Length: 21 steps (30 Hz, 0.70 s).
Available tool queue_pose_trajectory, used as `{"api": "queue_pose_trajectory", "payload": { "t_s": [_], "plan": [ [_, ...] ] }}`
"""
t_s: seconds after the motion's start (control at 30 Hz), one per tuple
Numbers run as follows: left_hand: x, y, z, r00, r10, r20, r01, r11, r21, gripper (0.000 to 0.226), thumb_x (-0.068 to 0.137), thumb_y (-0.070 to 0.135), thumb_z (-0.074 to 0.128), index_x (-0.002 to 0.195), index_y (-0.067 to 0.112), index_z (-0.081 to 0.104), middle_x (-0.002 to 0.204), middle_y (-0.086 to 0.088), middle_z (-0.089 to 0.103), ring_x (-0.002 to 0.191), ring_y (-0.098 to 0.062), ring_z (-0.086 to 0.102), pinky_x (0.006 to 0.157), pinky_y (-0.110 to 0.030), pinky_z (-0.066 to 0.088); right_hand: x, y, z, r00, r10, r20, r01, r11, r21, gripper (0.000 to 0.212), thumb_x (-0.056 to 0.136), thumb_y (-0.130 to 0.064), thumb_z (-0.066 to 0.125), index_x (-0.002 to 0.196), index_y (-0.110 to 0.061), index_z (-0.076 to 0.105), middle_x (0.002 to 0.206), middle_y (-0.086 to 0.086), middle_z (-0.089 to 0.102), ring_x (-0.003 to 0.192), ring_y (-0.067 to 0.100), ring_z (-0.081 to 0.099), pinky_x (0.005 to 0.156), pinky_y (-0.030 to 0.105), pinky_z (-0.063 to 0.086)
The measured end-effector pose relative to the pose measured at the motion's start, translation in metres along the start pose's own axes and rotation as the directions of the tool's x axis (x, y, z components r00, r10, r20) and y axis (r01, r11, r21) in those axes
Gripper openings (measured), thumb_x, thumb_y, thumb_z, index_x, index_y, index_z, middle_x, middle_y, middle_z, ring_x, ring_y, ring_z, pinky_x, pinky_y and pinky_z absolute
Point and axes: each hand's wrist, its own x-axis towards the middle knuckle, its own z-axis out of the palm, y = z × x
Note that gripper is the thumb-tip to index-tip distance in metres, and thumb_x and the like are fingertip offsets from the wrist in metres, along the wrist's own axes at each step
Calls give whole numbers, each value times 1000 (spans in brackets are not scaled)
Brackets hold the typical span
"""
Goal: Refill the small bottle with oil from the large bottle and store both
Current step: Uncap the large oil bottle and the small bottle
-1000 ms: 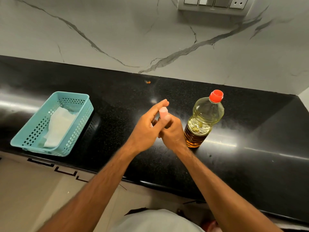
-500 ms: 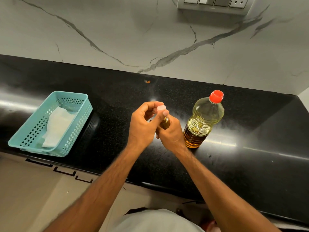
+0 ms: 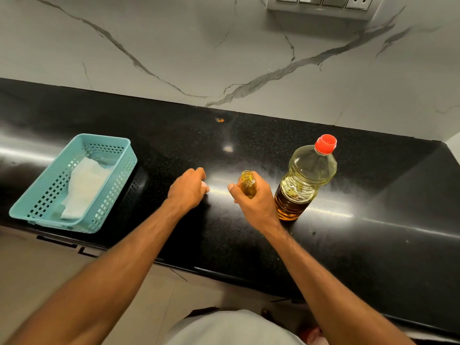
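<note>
My right hand grips a small amber bottle upright above the black counter; its mouth is uncovered. My left hand is low over the counter to the left, fingers curled around the small pale cap, of which only a sliver shows. The large oil bottle with a red cap stands on the counter just right of my right hand, partly filled with yellow oil.
A teal plastic basket holding a white cloth sits at the counter's left front edge. A marble wall backs the counter, with a switch panel at the top.
The cap has come off the small bottle. My left hand has carried it left and down toward the counter, while my right hand keeps holding the bottle.
</note>
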Motion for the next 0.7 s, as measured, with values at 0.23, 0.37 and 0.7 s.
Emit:
{"api": "queue_pose_trajectory", "payload": {
  "t_s": [0.23, 0.37, 0.7],
  "plan": [
    [14, 4, 11, 999, 40, 15, -42, 976, 215, 32, 88, 40, 62, 102, 15, 49, 107, -8, 60, 98, -30, 60, 73, -41, 48, -4, 7, -3, 997, 45, 62, -46, 999, 17, 15, 90, -27, 68, 87, -18, 56, 72, -10, 56, 62, -1, 53, 62, 17, 44],
    [15, 0, 21, 998, 45, 32, -51, 975, 215, 32, 87, 42, 61, 102, 16, 51, 106, -8, 61, 96, -29, 60, 70, -39, 45, -4, 9, -4, 995, 67, 80, -70, 997, 31, 17, 91, -28, 67, 89, -14, 57, 71, -11, 57, 61, -2, 53, 61, 17, 44],
    [0, -3, 25, 999, 19, -31, -18, 1000, 23, 57, 83, 53, 63, 126, 20, 46, 122, -6, 50, 108, -25, 57, 82, -41, 52, -1, 10, -7, 992, 85, 92, -87, 996, 17, 20, 90, -30, 67, 91, -13, 59, 75, -7, 59, 63, 0, 53, 62, 17, 44]
  ]
}}
